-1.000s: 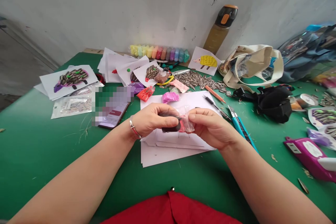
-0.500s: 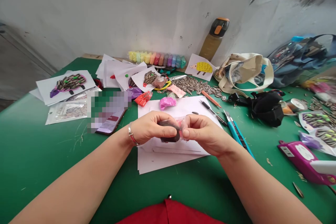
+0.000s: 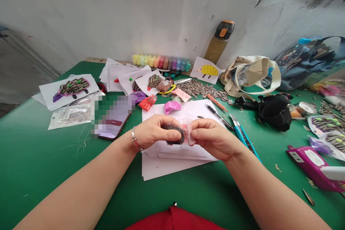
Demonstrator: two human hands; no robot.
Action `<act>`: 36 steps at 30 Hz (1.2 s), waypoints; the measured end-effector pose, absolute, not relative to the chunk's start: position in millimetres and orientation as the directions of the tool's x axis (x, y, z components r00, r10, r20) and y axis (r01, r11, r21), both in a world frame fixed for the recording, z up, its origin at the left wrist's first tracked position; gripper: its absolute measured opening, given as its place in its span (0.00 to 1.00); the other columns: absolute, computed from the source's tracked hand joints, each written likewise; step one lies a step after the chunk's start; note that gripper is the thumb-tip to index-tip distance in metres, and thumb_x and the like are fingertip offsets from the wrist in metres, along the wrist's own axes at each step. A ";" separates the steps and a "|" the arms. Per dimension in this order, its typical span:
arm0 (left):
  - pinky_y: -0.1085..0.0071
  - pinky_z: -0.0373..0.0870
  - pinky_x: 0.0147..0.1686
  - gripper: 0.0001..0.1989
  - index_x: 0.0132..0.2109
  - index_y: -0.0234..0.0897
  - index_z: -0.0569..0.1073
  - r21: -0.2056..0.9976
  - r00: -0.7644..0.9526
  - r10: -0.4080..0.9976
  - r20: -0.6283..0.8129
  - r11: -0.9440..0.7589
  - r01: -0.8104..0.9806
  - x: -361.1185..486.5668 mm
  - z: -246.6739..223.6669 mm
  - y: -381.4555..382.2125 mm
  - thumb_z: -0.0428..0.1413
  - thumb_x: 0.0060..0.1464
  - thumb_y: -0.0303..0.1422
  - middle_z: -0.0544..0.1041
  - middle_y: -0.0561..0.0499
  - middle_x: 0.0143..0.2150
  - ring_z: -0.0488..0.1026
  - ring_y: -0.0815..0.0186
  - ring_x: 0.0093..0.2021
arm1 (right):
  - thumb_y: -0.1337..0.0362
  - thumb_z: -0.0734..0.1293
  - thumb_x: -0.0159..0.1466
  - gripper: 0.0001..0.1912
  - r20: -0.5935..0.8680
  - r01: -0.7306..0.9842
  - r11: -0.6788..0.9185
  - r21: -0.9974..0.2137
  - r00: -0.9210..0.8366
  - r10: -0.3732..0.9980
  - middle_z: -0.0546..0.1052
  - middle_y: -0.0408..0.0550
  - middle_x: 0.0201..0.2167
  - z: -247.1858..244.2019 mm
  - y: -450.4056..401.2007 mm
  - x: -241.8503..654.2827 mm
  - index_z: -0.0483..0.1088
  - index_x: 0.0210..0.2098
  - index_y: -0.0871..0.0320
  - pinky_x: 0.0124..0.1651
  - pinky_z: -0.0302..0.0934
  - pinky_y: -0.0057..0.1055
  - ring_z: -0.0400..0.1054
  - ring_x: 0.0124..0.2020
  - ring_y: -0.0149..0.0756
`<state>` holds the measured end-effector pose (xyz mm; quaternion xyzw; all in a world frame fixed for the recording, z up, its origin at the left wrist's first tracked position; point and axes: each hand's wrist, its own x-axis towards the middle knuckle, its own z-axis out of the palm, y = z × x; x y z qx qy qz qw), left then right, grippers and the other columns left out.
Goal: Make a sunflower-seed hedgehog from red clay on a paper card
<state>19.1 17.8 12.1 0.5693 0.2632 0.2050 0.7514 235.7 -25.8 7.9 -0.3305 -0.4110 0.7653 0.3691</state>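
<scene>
Between my hands is a small clear plastic packet of black modelling clay (image 3: 175, 137), held above a stack of white paper (image 3: 161, 167). My left hand (image 3: 159, 129) is closed on the packet's left side, thumb pressed over the dark lump. At its right end, my right hand (image 3: 206, 136) pinches the clear plastic between thumb and fingers. Just beyond my hands lie a pink clay packet (image 3: 172, 106) and a red one (image 3: 147, 102). A black pen (image 3: 219, 115) and an orange pencil (image 3: 217, 102) rest by the paper's right side.
Sunflower seeds (image 3: 201, 89) are heaped behind the paper. Left are a phone (image 3: 114, 125) and a seed-covered hedgehog picture (image 3: 71, 89). Blue cutters (image 3: 244, 136), a black pouch (image 3: 275, 111) and a magenta glue gun (image 3: 314, 165) lie right. A bottle (image 3: 219, 43) leans on the wall.
My right fingers have shifted slightly on the packet's clear end and curl in more. The left hand keeps its hold; the view has moved a little.
</scene>
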 end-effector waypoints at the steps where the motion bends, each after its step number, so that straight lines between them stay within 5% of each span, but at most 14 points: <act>1: 0.76 0.66 0.29 0.08 0.35 0.31 0.79 0.963 0.779 0.605 -0.164 0.270 -0.007 18.7 12.5 17.2 0.64 0.51 0.33 0.77 0.50 0.29 0.70 0.71 0.29 | 0.70 0.70 0.58 0.01 -0.193 -0.279 -0.381 -0.882 -0.523 0.830 0.73 0.45 0.26 8.1 -26.1 235.8 0.76 0.30 0.61 0.38 0.58 0.31 0.65 0.30 0.31; 17: 0.76 0.65 0.28 0.13 0.38 0.31 0.78 0.960 0.734 0.627 -0.259 0.254 0.122 25.7 17.3 13.4 0.66 0.46 0.35 0.75 0.52 0.30 0.68 0.71 0.29 | 0.63 0.75 0.55 0.13 -0.201 -0.118 -0.280 -0.953 -0.448 0.871 0.69 0.40 0.27 4.3 -29.2 229.7 0.67 0.27 0.58 0.34 0.54 0.29 0.62 0.30 0.30; 23: 0.75 0.66 0.27 0.10 0.38 0.31 0.78 0.955 0.738 0.625 -0.256 0.283 0.091 24.5 16.3 14.1 0.63 0.49 0.33 0.77 0.49 0.29 0.70 0.70 0.29 | 0.62 0.73 0.58 0.08 -0.202 -0.153 -0.311 -0.938 -0.487 0.850 0.75 0.44 0.29 6.5 -27.4 234.5 0.73 0.33 0.59 0.41 0.59 0.33 0.67 0.34 0.33; 31: 0.76 0.66 0.27 0.05 0.33 0.32 0.78 0.960 0.738 0.629 -0.246 0.263 0.096 24.3 15.2 14.2 0.61 0.49 0.30 0.76 0.51 0.28 0.69 0.71 0.27 | 0.65 0.70 0.60 0.06 -0.198 -0.069 -0.233 -0.970 -0.333 0.922 0.73 0.42 0.26 9.0 -26.8 229.4 0.72 0.28 0.58 0.36 0.59 0.28 0.65 0.30 0.29; 36: 0.76 0.66 0.28 0.05 0.33 0.32 0.78 0.962 0.751 0.615 -0.241 0.255 0.100 23.9 16.0 13.9 0.62 0.49 0.31 0.77 0.51 0.29 0.69 0.71 0.28 | 0.64 0.72 0.58 0.06 -0.204 -0.080 -0.255 -0.964 -0.397 0.895 0.74 0.43 0.28 7.7 -27.3 231.5 0.72 0.29 0.58 0.39 0.59 0.31 0.66 0.32 0.32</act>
